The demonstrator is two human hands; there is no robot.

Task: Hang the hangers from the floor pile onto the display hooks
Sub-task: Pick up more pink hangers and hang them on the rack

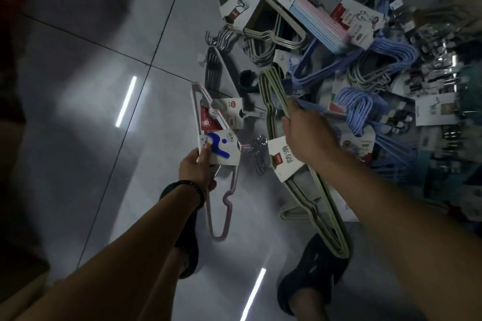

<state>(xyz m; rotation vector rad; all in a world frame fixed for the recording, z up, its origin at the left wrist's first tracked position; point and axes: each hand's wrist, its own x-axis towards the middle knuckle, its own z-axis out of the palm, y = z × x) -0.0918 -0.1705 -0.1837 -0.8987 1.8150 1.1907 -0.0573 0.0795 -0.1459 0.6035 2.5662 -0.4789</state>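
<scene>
Shoes stand at 6 o'clock on the glossy grey floor tiles. At 7 o'clock the left hand pinches a pink hanger set by its card. At 3 o'clock the right hand grips a green hanger set. It is best to lift the green set straight up, so it doesn't snag the pile at 1 o'clock; no hooks are in view

One head-worn view is aimed steeply down at the tiled floor, the hanger pile being framed close at upper right.
</scene>
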